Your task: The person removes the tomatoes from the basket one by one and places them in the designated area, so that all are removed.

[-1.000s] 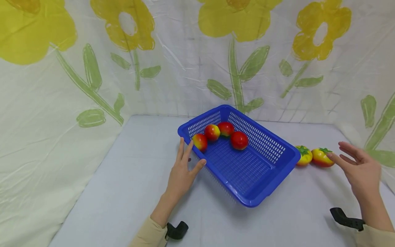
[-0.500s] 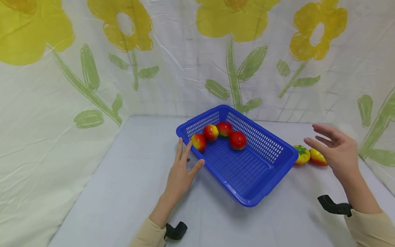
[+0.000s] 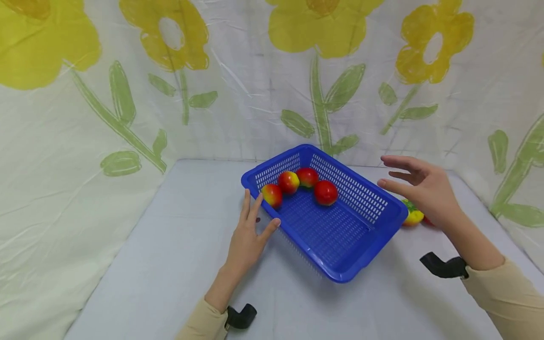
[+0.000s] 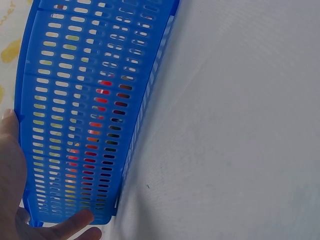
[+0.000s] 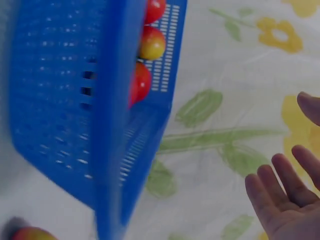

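Observation:
A blue plastic basket [image 3: 340, 269] with slotted walls stands at an angle on the table. Inside, toward its far left end, lie several glossy red-and-yellow round fruits [image 3: 326, 192]. My left hand [image 3: 245, 243] is at the basket's near left side, with straight, spread fingers and the thumb tip right at the rim. In the left wrist view, that hand [image 4: 15, 170] spans the slotted wall's end. My right hand [image 3: 425, 186] hovers over the right end of the basket, fingers apart and holding nothing. Behind it, a yellow fruit with a green leafy top [image 3: 413, 217] is partly hidden.
Another red fruit [image 3: 428, 222] shows barely past the right wrist. The table [image 3: 170, 264] has a pale cover, and a white sheet painted with yellow flowers [image 3: 255, 94] hangs behind it. Black camera mounts [image 3: 444, 265] sit on both wrists.
The right hand has moved left and up, from beside the leafy-topped fruits to over the basket's right end. The left hand stays at the rim, and the fruits in the basket keep their places.

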Demonstrator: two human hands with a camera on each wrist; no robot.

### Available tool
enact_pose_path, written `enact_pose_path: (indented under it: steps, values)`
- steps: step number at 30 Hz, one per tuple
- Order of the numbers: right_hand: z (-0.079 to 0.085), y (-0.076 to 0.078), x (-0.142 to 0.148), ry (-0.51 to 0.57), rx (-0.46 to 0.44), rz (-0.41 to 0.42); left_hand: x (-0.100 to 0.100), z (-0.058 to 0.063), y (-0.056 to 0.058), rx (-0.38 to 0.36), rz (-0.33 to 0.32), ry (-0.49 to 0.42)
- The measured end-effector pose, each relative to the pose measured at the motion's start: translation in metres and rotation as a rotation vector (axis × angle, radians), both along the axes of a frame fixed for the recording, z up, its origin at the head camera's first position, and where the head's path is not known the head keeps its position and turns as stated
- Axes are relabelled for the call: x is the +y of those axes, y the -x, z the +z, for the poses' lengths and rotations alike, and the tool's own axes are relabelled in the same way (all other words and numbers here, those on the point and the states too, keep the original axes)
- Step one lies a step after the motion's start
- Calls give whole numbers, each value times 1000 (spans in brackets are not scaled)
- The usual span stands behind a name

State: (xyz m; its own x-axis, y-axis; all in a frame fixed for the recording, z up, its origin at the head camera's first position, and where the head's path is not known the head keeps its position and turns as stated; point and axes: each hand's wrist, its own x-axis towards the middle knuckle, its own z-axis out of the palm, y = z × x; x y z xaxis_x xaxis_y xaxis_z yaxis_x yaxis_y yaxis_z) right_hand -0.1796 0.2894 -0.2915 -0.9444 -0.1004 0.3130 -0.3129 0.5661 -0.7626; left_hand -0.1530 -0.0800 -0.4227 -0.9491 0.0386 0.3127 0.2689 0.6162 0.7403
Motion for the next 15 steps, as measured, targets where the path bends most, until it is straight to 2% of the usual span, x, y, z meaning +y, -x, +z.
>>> enact_pose_path:
  steps: [4, 7, 11, 15]
  values:
    - [14, 16, -11, -13, -59, 52, 0, -1, 0, -1, 2, -5]
    - [16, 31, -17, -20, -113, 85, 0, -1, 0, -4, 0, -7]
    - [12, 53, -24, -19, -160, 137, 1, 1, 1, -4, -7, -7]
    - [2, 71, -32, 41, -220, 208, 0, 1, -1, -6, -4, -7]
